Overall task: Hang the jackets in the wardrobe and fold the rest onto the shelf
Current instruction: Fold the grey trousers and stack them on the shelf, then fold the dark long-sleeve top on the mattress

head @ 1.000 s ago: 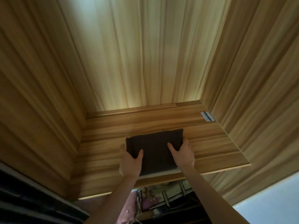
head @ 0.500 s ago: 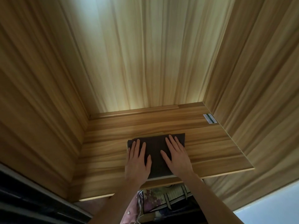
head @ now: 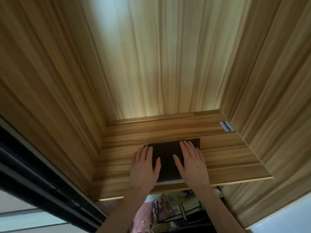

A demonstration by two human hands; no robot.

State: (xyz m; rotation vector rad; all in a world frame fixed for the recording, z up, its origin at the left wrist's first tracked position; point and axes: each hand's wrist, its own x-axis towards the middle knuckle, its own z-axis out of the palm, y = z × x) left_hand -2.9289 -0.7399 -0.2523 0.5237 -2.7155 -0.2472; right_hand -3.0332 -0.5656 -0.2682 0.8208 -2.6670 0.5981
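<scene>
A: What moved since a second ago?

B: In the head view, both hands went from gripping the near edge of the dark folded cloth [head: 168,155] to lying flat on top of it. The cloth has also slid a little deeper onto the shelf [head: 235,158].

A: And the grip now?

B: None, really. The left hand [head: 144,167] rests palm down with straight fingers on the cloth's left part, its outer fingers overlapping the bare wood. The right hand [head: 191,163] presses flat on the right part, fingertips near the far corner. Nothing is pinched.

A: Where does the cloth sit?

B: Under both palms, flat on the shelf, with its near edge just behind the front lip and well short of the back wall [head: 168,64].

A: Meaning?

B: I judge this piece is placed and being smoothed. Below the wrists, patterned clothes [head: 170,211] show beneath the shelf; whether they hang there, I cannot tell.
</scene>
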